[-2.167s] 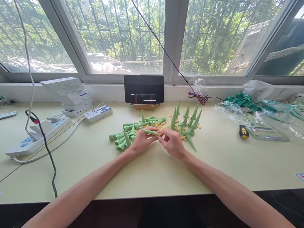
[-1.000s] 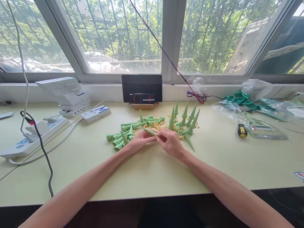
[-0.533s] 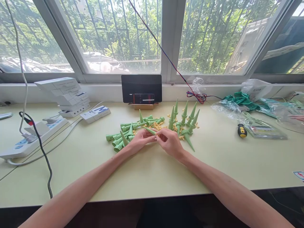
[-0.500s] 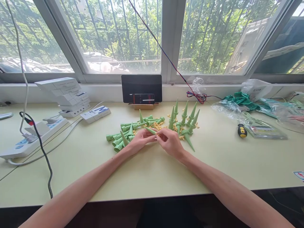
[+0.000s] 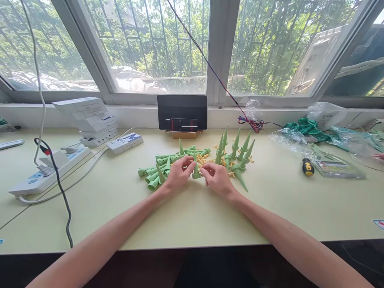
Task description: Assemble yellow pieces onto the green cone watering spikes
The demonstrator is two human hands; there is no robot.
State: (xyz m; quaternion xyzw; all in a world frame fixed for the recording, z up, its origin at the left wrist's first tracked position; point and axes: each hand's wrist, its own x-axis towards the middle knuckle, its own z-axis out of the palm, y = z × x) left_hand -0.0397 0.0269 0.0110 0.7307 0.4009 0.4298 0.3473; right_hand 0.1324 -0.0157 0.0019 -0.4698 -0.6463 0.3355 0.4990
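A green plastic plant watering spike (image 5: 196, 171) stands point up between my hands, its wider collar low near the table. My left hand (image 5: 180, 173) pinches its cone from the left with thumb and fingers. At the spike's right side, the thumb and fingertips of my right hand (image 5: 218, 179) are pressed together by the collar; what they hold is too small to make out. Behind my hands lies a scatter of small yellow valves (image 5: 203, 159). More green spikes and tubes (image 5: 154, 176) lie to the left. Several spikes with yellow valves fitted (image 5: 235, 145) stand on the right.
A phone (image 5: 184, 125) leans against a black tablet (image 5: 182, 107) at the back. White boxes (image 5: 96, 124) and a power strip (image 5: 51, 172) with cables lie left. On the right are a screwdriver (image 5: 307, 167), plastic packaging (image 5: 337, 162) and a green bag (image 5: 303, 129).
The spike has gone from lying slanted between my fingers to upright, point up. My right fingertips have drawn slightly apart from my left hand. The whole view has shifted a little.
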